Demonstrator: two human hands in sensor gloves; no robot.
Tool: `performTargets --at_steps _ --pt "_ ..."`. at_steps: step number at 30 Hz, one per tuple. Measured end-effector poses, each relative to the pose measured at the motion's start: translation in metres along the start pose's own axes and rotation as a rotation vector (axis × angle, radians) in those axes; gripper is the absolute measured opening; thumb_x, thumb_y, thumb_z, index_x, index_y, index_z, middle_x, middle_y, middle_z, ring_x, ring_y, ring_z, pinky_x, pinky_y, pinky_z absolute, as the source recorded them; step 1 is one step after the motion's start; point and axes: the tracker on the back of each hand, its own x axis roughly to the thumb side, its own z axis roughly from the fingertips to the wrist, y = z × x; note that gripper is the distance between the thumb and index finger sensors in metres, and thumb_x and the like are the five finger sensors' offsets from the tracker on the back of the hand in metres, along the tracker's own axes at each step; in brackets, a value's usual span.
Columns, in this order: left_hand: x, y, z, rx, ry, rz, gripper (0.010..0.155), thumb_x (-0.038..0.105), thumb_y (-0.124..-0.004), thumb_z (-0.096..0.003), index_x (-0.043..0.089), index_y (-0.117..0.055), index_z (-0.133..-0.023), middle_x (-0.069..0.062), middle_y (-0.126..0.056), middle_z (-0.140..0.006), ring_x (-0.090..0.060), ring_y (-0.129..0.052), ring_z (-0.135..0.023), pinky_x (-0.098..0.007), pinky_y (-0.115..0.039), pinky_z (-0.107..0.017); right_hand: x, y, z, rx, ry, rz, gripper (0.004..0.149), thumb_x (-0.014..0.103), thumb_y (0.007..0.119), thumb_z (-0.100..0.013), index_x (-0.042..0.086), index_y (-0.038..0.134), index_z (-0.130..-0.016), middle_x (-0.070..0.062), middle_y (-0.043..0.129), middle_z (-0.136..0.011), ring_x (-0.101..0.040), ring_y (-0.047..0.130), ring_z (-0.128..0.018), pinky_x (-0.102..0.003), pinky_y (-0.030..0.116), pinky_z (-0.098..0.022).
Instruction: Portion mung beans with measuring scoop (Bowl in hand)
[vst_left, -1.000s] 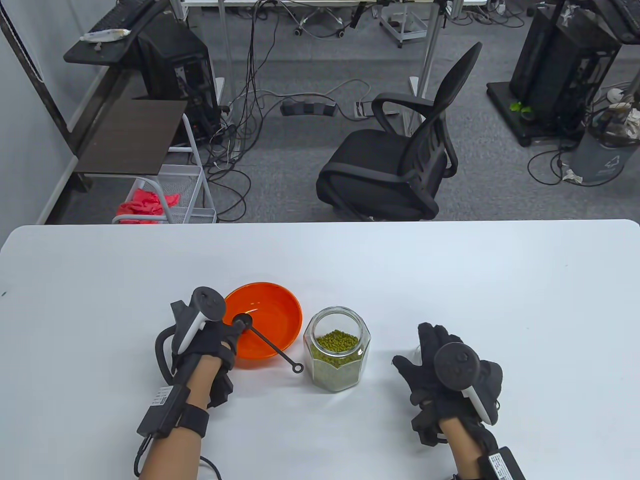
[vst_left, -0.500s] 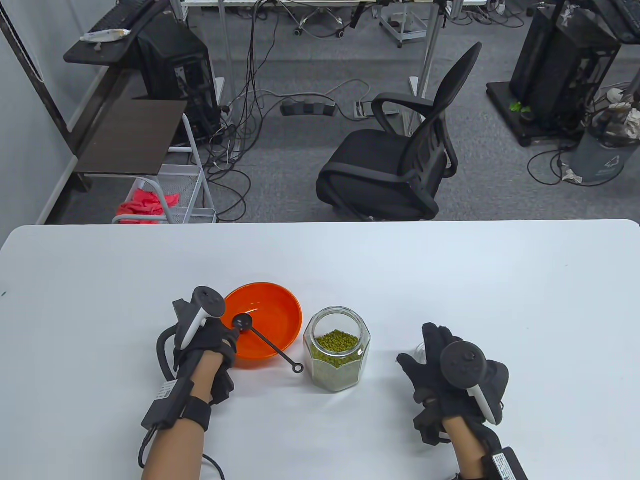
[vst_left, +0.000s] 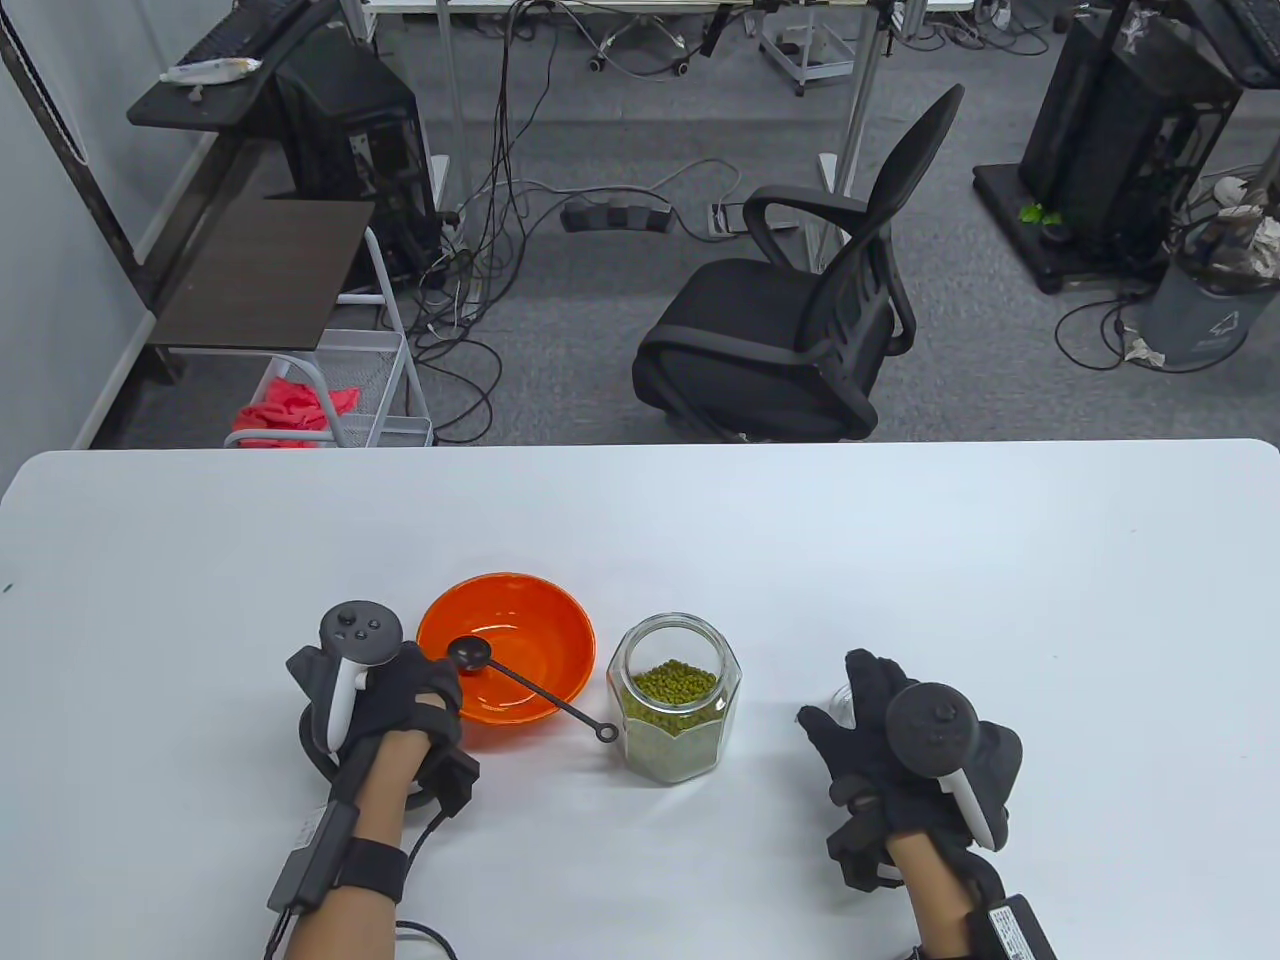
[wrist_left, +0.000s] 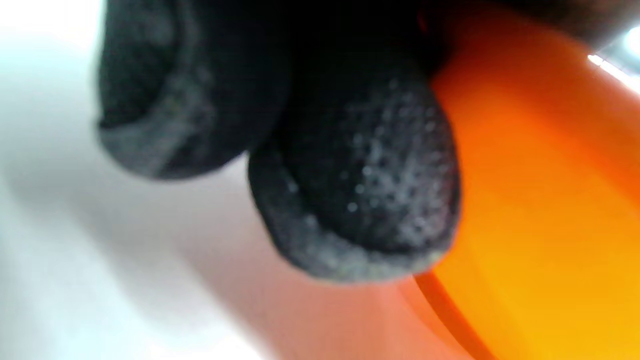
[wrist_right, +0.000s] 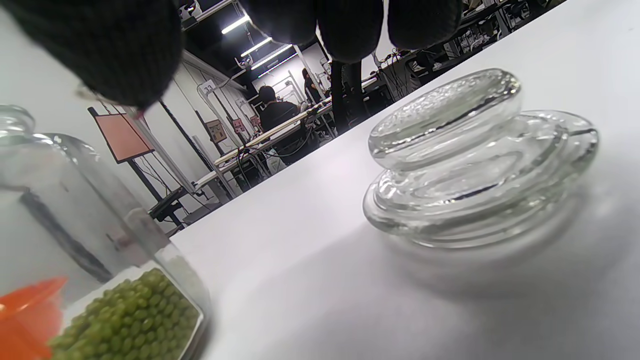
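An orange bowl sits left of centre on the white table. A black measuring scoop lies in it, with the handle sticking out over the near right rim. My left hand grips the bowl's left rim. In the left wrist view its fingertips press on the bowl's outer wall. An open glass jar part full of mung beans stands right of the bowl. My right hand is open and empty, fingers spread above the glass lid, not touching it.
The glass lid lies on the table right of the jar, mostly hidden under my right hand in the table view. The table's far edge has an office chair behind it.
My left hand has shifted left and a little nearer, taking the bowl and the scoop in it along. The right hand has barely moved.
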Motion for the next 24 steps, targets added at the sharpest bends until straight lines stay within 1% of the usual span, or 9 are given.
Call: performTargets --at_steps 8,11,14,21,24 --pt "-0.011 0.024 0.034 0.089 -0.036 0.068 0.055 0.042 -0.075 -0.0506 0.004 -0.072 -0.090 0.005 -0.103 -0.045 -0.002 -0.113 -0.006 -0.018 -0.097 -0.004 0.006 -0.002 0.003 -0.006 -0.022 -0.025 0.075 0.049 0.087 -0.039 0.014 0.063 -0.101 -0.021 0.062 -0.104 -0.053 0.061 -0.097 -0.081 0.038 -0.062" --pt "-0.014 0.032 0.044 0.100 -0.055 0.097 0.055 0.042 -0.075 -0.0507 0.003 -0.073 -0.090 0.005 -0.103 -0.044 -0.002 -0.112 -0.005 -0.018 -0.097 -0.003 0.007 -0.001 0.004 0.003 -0.026 -0.037 0.075 0.049 0.087 -0.040 0.014 0.063 -0.101 -0.021 0.062 -0.104 -0.053 0.061 -0.097 -0.081 0.038 -0.062" --pt "-0.016 0.037 0.052 0.115 -0.079 0.128 0.055 0.042 -0.075 -0.0507 0.003 -0.073 -0.089 0.005 -0.103 -0.043 -0.001 -0.112 -0.004 -0.018 -0.097 -0.003 0.010 0.001 0.006 -0.005 -0.028 -0.051 0.072 0.049 0.084 -0.041 0.014 0.064 -0.101 -0.022 0.063 -0.103 -0.054 0.061 -0.096 -0.081 0.039 -0.062" --pt "-0.018 0.042 0.052 0.088 -0.096 0.158 0.054 0.043 -0.075 -0.0510 0.003 -0.074 -0.088 0.006 -0.103 -0.042 0.000 -0.111 -0.003 -0.017 -0.096 -0.002 0.020 0.000 0.009 -0.011 -0.054 -0.090 0.070 0.049 0.082 -0.042 0.014 0.065 -0.100 -0.022 0.064 -0.103 -0.054 0.061 -0.095 -0.081 0.041 -0.061" --pt "-0.018 0.045 0.054 0.081 -0.104 0.160 0.054 0.043 -0.075 -0.0511 0.003 -0.074 -0.088 0.006 -0.103 -0.042 0.000 -0.111 -0.003 -0.017 -0.096 -0.002 0.030 -0.004 0.011 -0.018 -0.073 -0.114 0.068 0.049 0.081 -0.043 0.013 0.067 -0.099 -0.022 0.066 -0.101 -0.054 0.062 -0.094 -0.080 0.044 -0.061"
